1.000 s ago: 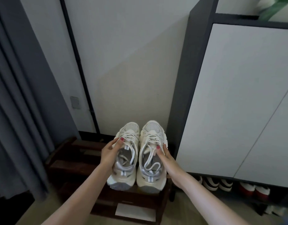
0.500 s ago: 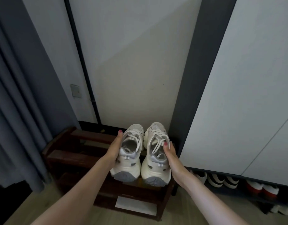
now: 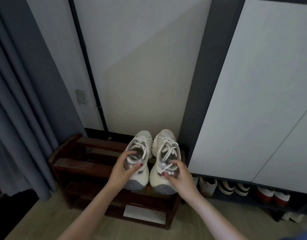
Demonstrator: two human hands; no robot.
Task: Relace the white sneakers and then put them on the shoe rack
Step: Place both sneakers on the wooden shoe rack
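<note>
Two white laced sneakers stand side by side, toes toward the wall, on the right end of the dark wooden shoe rack (image 3: 74, 163). My left hand (image 3: 122, 171) grips the heel collar of the left sneaker (image 3: 140, 146), thumb over the back and fingers inside the opening. My right hand (image 3: 179, 175) holds the heel of the right sneaker (image 3: 166, 144), with thumb and fingers pinching the heel tab, where a lace end lies. Both soles seem to rest on the top slats.
A tall white cabinet (image 3: 253, 101) with a dark frame stands close on the right; several shoes (image 3: 236, 187) sit under it. Grey curtains (image 3: 19, 110) hang at the left. A white paper (image 3: 144, 214) lies on the rack's lowest shelf. Wooden floor lies in front.
The sneakers have gone down and forward onto the rack's top. Both hands have shifted from the shoes' sides to their heel collars.
</note>
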